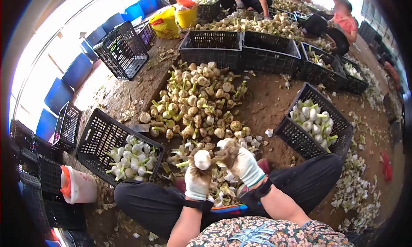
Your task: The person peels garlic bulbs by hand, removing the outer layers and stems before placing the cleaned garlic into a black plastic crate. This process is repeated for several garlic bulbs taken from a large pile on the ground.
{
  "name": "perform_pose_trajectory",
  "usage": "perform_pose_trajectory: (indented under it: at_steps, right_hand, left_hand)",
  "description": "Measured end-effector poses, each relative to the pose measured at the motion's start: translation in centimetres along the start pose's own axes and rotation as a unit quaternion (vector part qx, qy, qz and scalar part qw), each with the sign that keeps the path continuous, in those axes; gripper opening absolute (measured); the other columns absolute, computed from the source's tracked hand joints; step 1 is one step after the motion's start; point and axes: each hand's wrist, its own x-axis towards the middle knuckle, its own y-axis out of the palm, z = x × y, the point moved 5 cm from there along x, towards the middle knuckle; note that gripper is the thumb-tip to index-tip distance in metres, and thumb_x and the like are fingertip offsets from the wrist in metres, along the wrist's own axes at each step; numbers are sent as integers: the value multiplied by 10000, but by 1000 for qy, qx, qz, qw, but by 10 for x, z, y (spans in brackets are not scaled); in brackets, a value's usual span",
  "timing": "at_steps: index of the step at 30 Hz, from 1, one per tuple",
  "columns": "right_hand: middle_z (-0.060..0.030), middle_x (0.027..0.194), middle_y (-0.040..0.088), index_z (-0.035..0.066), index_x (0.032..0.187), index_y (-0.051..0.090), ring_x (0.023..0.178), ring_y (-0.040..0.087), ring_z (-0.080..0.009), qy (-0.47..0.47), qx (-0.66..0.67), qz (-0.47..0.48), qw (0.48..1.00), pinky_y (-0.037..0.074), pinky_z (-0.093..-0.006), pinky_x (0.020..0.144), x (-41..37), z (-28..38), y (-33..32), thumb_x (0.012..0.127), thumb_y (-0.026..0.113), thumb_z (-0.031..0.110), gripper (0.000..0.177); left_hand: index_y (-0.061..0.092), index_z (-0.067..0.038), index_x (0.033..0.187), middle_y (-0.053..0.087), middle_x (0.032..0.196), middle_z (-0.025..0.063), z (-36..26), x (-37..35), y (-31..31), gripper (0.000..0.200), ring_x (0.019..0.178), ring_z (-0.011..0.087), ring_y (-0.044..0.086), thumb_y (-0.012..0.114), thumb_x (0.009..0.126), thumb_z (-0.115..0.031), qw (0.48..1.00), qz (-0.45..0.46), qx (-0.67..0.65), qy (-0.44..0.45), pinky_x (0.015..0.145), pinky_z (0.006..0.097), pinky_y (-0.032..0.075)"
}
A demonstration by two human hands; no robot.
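Observation:
My left hand (198, 182), in a white glove with soiled brown fingers, holds a white garlic bulb (202, 159) whose green stem points left. Close beside it, my right hand (243, 163) wears a similar glove. Its fingers are curled, and what lies in them, if anything, is hard to make out. Just beyond both hands rises a heap of unpeeled garlic (193, 102) with soil-brown skins and short green stems. Loose garlic skins (223, 191) are scattered between my legs, under the hands.
Black crates with cleaned white garlic stand at left (98, 131) and right (337, 118). Further black crates (210, 54) line up behind the heap. A white bucket (81, 185) is at lower left. Two people (343, 28) sit by garlic at the back.

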Motion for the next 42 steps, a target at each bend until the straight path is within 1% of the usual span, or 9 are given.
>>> perform_pose_trajectory:
  at_steps: [4, 6, 10, 15, 20, 22, 27, 32, 42]
  right_hand:
    - [-156, 989, 698, 31, 1146, 647, 898, 683, -267, 50, -421, -66, 903, 555, -351, 787, 18, 26, -70, 887, 661, 126, 276]
    - [-218, 1072, 683, 26, 1195, 644, 983, 668, -331, 142, -856, -7, 497, 520, -388, 849, 22, 14, -90, 829, 719, 245, 433]
    - [-269, 1133, 626, 26, 1154, 624, 1096, 580, -415, 4, -842, -174, 511, 469, -452, 945, 64, 6, -131, 792, 621, 176, 392]
    - [-280, 1110, 598, 32, 1110, 597, 1071, 567, -444, -119, -866, -193, 446, 481, -499, 902, 165, 19, -142, 796, 588, 172, 345]
    - [-219, 1124, 591, 109, 1143, 629, 1060, 588, -391, 23, -950, -141, 279, 493, -479, 887, 214, 11, -136, 826, 631, 234, 341]
    - [-219, 1111, 630, 82, 1123, 650, 1063, 610, -358, 18, -939, -147, 311, 497, -449, 911, 214, 14, -135, 820, 655, 224, 335]
    - [-111, 1058, 705, -24, 1151, 642, 964, 663, -202, -71, -675, -61, 732, 529, -327, 876, 139, -2, -67, 748, 759, 49, 426]
    - [-63, 1201, 637, -21, 1317, 537, 1069, 609, -157, 55, -460, 88, 882, 486, -315, 959, 48, -29, 22, 813, 770, 91, 567]
    - [-50, 1018, 693, -14, 1137, 651, 905, 625, -113, -75, -504, 11, 860, 514, -285, 827, 30, -3, 42, 831, 763, 147, 363]
  left_hand:
    - [604, -112, 1234, 620, 1251, 145, -30, -4, 11, 367, 1144, 354, 598, 568, 961, -354, 994, -2, -68, 81, 887, 457, 574]
    - [576, -150, 1279, 576, 1305, 185, -38, -2, 0, 355, 1166, 362, 581, 542, 982, -341, 994, -37, -60, 82, 907, 455, 566]
    - [602, -81, 1194, 655, 1080, 111, -63, 1, -26, 347, 947, 322, 656, 511, 1002, -354, 976, -166, -66, 126, 801, 434, 596]
    - [598, -18, 1223, 618, 1242, 215, -150, -7, 28, 533, 1160, 308, 603, 507, 974, -480, 949, 37, -28, 313, 1057, 415, 474]
    - [657, -118, 1029, 682, 1054, 71, -98, 20, -51, 307, 973, 254, 646, 531, 981, -394, 981, -114, -99, 120, 879, 421, 524]
    - [566, -137, 1144, 580, 1041, 75, -69, 22, -52, 238, 986, 268, 590, 595, 965, -292, 974, -200, -5, 105, 867, 423, 517]
    - [331, -149, 1447, 495, 1326, 110, -24, 34, -55, 561, 1085, 284, 574, 611, 970, -236, 966, -214, 143, 26, 871, 448, 525]
    - [412, -101, 1396, 618, 1185, 93, -19, 24, -8, 490, 1012, 194, 638, 620, 954, -123, 986, -37, 136, 86, 855, 330, 545]
    - [444, -56, 1360, 546, 1284, 54, -9, -2, 30, 747, 1147, 176, 573, 716, 707, 184, 860, 102, 439, 237, 983, 309, 496]
